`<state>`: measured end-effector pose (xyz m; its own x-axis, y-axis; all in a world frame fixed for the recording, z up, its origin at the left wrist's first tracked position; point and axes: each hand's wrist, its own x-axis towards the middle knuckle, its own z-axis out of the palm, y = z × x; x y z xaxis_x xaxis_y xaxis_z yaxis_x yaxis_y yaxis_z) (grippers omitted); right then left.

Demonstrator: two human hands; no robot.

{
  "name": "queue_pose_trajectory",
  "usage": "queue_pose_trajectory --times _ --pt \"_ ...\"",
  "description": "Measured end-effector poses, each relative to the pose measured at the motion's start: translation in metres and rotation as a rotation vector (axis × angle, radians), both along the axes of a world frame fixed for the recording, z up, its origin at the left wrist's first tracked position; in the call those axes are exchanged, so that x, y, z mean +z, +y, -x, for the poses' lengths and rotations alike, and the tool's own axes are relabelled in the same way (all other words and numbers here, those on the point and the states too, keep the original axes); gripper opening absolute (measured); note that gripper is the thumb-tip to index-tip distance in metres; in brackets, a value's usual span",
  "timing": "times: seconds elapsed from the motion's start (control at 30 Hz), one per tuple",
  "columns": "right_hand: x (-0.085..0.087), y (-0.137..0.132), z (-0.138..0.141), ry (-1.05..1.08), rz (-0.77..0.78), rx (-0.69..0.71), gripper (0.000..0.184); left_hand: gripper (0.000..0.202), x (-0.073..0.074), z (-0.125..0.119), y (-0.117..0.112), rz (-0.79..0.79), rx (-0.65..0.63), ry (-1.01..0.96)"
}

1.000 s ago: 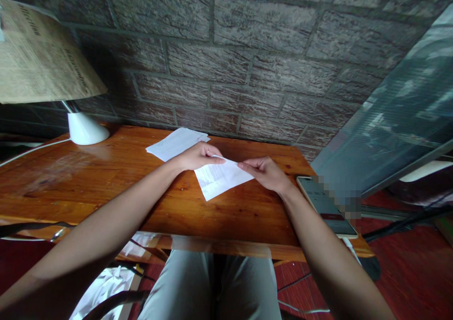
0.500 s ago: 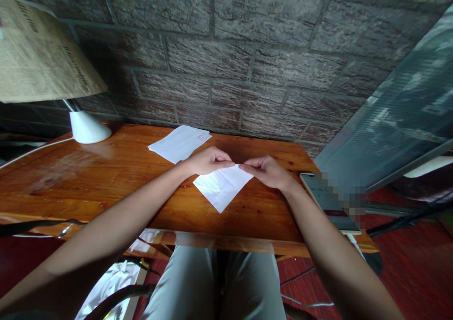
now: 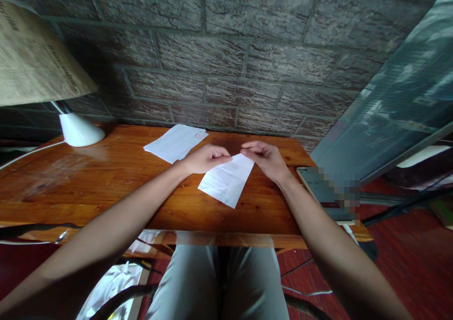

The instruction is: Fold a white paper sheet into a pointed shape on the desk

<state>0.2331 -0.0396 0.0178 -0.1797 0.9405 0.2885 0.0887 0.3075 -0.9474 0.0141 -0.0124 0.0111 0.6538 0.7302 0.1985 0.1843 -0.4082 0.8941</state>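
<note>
A small white printed sheet of paper [image 3: 227, 182] lies at a slant on the wooden table [image 3: 106, 178]. My left hand [image 3: 204, 158] is closed in a pinch on the sheet's upper left edge. My right hand [image 3: 264, 158] is closed too, its fingertips pinching the upper right corner. The two hands nearly meet above the sheet's far end. The lower part of the sheet rests flat on the wood.
A second white paper [image 3: 176, 142] lies behind my left hand. A lamp with a white base [image 3: 78, 130] and a paper shade [image 3: 31, 65] stands at the far left. A phone [image 3: 320, 192] lies at the table's right edge. A brick wall [image 3: 230, 60] closes the back.
The sheet has turned clockwise on the table, from a wide slant to a narrower, more upright one. Both hands moved with its far edge, the right hand shifting up and away.
</note>
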Motion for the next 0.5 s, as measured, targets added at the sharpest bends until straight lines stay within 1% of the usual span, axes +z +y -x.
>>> queue_pose_trajectory --times 0.1,0.17,0.23,0.3,0.33,0.37,0.43,0.5 --pt "0.0 0.0 0.002 -0.012 -0.061 -0.024 0.043 0.022 0.001 -0.001 -0.001 0.023 -0.078 0.009" --pt "0.001 0.0 0.003 -0.028 -0.119 -0.07 0.05 0.02 0.0 -0.001 0.001 0.063 -0.104 0.004" --pt "0.002 0.001 0.001 -0.011 -0.168 -0.139 0.059 0.022 -0.003 0.0 0.005 0.122 -0.042 -0.056" --pt "0.004 0.001 -0.001 0.032 -0.181 -0.185 0.063 0.024 -0.005 0.002 0.011 0.204 0.083 -0.174" --pt "0.005 0.001 -0.003 0.049 -0.176 -0.181 0.063 0.025 -0.005 0.003 0.014 0.259 0.153 -0.247" --pt "0.006 0.001 -0.004 0.059 -0.169 -0.154 0.062 0.026 -0.005 0.005 0.016 0.323 0.218 -0.325" --pt "0.007 -0.002 -0.005 0.057 -0.163 -0.029 0.063 0.029 -0.004 0.009 0.021 0.47 0.306 -0.467" --pt "0.006 -0.005 -0.003 0.013 -0.133 0.151 0.07 0.03 -0.001 0.011 0.022 0.604 0.326 -0.563"
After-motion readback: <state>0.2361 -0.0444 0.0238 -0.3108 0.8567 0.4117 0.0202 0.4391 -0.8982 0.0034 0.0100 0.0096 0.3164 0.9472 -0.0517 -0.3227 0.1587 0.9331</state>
